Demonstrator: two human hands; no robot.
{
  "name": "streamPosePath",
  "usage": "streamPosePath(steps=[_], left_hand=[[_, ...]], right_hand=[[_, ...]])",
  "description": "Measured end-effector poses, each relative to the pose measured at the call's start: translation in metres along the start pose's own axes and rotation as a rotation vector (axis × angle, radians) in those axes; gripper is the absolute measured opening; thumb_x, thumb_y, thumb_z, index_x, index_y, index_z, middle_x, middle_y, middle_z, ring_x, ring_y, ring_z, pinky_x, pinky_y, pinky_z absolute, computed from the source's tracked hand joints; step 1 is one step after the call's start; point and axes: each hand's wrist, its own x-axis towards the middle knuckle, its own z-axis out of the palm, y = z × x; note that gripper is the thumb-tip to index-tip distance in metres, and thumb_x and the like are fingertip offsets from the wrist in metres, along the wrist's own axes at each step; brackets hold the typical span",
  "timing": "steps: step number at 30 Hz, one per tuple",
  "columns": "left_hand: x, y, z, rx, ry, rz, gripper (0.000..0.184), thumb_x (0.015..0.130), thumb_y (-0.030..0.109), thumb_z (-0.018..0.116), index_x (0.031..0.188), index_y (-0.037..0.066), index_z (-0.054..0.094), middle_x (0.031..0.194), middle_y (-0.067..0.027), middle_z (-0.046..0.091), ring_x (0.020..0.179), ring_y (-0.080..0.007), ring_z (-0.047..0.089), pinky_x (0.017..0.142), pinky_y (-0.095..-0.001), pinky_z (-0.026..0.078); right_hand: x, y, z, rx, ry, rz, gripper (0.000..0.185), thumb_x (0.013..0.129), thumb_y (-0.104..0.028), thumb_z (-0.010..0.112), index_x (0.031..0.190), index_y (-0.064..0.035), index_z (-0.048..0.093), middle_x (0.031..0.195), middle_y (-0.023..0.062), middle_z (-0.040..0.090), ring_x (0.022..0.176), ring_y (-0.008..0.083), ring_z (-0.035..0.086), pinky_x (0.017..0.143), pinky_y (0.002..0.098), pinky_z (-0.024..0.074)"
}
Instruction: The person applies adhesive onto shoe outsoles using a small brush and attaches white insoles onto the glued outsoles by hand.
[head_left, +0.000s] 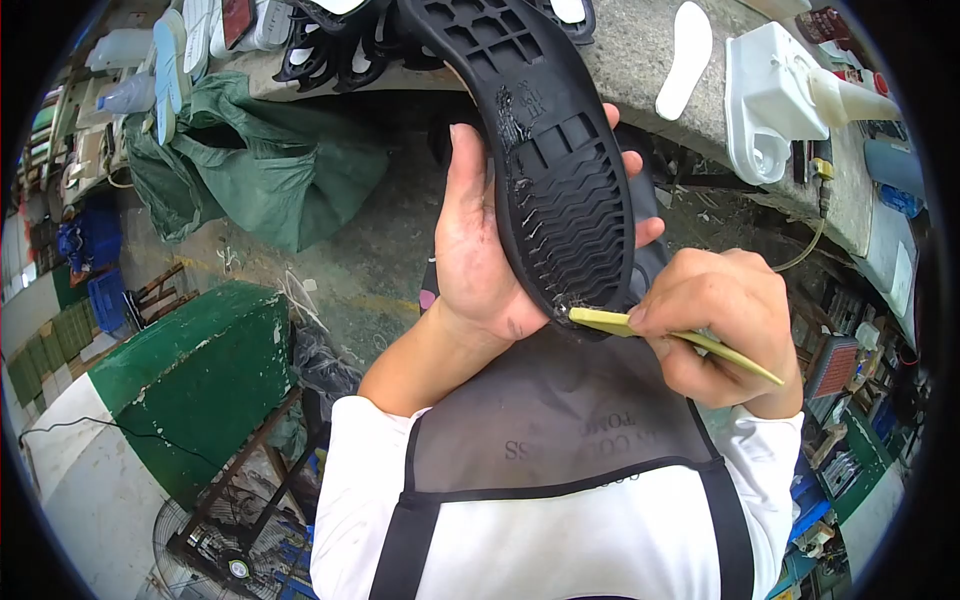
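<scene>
A black shoe sole lies tilted across my left hand. My palm is on its left side, and the fingertips show past its right edge. The sole's inner face is up, with a grid of hollows at the top and zigzag ridges lower down. Glossy wet-looking streaks run along its left rim. My right hand pinches a slim yellow brush. The brush's tip touches the rim at the sole's lower end, where a shiny smear shows. Bristles, if any, are too small to make out.
A concrete bench runs across the top, holding black soles, a white insole and a white plastic container. Green cloth hangs at left. Below it stand a green panel and a fan.
</scene>
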Motion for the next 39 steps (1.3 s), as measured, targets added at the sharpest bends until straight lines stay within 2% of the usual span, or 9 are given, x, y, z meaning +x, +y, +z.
streamPosePath(steps=[3,6,9,12,16,19,27,34,39], left_hand=[[-0.001,0.002,-0.001,-0.008,-0.004,-0.072,0.088,0.093,0.074,0.021,0.146,0.005,0.035,0.145,-0.0183,0.04,0.125,-0.0308,0.052,0.095,-0.0577,0.051],[0.001,0.005,-0.012,-0.043,-0.113,-0.167,0.092,0.091,0.076,0.023,0.154,0.01,0.02,0.155,-0.0232,0.022,0.135,-0.0405,0.038,0.101,-0.0691,0.038],[0.004,0.007,-0.019,-0.065,-0.208,-0.212,0.096,0.089,0.078,0.023,0.153,0.006,0.02,0.154,-0.0271,0.022,0.135,-0.0411,0.039,0.104,-0.0644,0.038],[0.004,0.006,-0.006,-0.076,-0.078,-0.247,0.101,0.088,0.08,0.023,0.145,-0.002,0.035,0.138,-0.0228,0.048,0.117,-0.0332,0.058,0.095,-0.0522,0.052],[0.002,0.011,-0.002,-0.056,0.091,-0.349,0.099,0.087,0.081,0.026,0.136,-0.002,0.048,0.126,-0.0203,0.06,0.108,-0.0261,0.065,0.095,-0.0373,0.053],[0.0,0.014,-0.013,-0.238,0.013,-0.436,0.098,0.087,0.081,0.028,0.136,-0.001,0.048,0.126,-0.0192,0.06,0.108,-0.026,0.065,0.092,-0.0378,0.055],[-0.007,0.015,-0.019,-0.309,0.006,-0.541,0.097,0.086,0.081,0.031,0.138,0.001,0.046,0.124,-0.0169,0.062,0.106,-0.0251,0.065,0.088,-0.0369,0.056],[-0.011,0.017,-0.017,-0.287,-0.051,-0.535,0.095,0.087,0.081,0.031,0.139,0.002,0.045,0.124,-0.0151,0.062,0.106,-0.022,0.065,0.087,-0.0339,0.056],[-0.015,0.017,-0.007,-0.024,0.03,-0.548,0.096,0.086,0.081,0.031,0.142,0.004,0.043,0.124,-0.0138,0.062,0.105,-0.0204,0.065,0.087,-0.0317,0.056]], right_hand=[[0.004,0.006,-0.007,0.101,-0.09,-0.019,0.023,0.058,0.008,0.062,0.08,-0.0001,0.063,0.069,0.009,0.063,0.054,0.0222,0.061,0.047,0.0297,0.0487],[0.008,0.011,-0.019,0.27,-0.105,-0.034,0.011,0.061,0.0,0.063,0.072,-0.0027,0.063,0.067,0.0086,0.065,0.049,0.0182,0.061,0.044,0.0266,0.048],[0.021,0.012,-0.027,0.283,-0.055,-0.1,0.003,0.066,-0.005,0.066,0.069,-0.004,0.065,0.066,0.0082,0.066,0.048,0.016,0.061,0.042,0.0254,0.0479],[0.039,0.014,-0.024,0.155,-0.174,-0.258,0.005,0.071,-0.005,0.066,0.074,-0.002,0.069,0.064,0.0081,0.064,0.051,0.019,0.061,0.046,0.0277,0.0491],[0.053,0.014,-0.021,0.2,-0.475,-0.265,0.01,0.074,-0.006,0.065,0.081,0.0001,0.07,0.071,0.0091,0.063,0.055,0.0238,0.059,0.049,0.0314,0.0482],[0.063,0.02,-0.017,0.221,-0.628,-0.271,0.01,0.074,-0.005,0.065,0.082,-0.0013,0.07,0.076,0.0083,0.063,0.058,0.0244,0.06,0.05,0.0326,0.0472],[0.079,0.013,-0.011,0.175,-0.786,-0.228,0.018,0.068,-0.001,0.068,0.085,-0.0033,0.07,0.076,0.0052,0.062,0.06,0.0242,0.059,0.053,0.0331,0.048],[0.083,0.013,-0.011,0.193,-0.766,-0.216,0.019,0.066,0.0,0.068,0.084,-0.0021,0.07,0.074,0.0063,0.061,0.062,0.0247,0.061,0.053,0.0331,0.0485],[0.085,0.013,-0.018,0.188,-0.776,-0.192,0.02,0.065,0.001,0.068,0.084,-0.0013,0.071,0.074,0.0067,0.063,0.061,0.0251,0.062,0.053,0.0327,0.0486]])
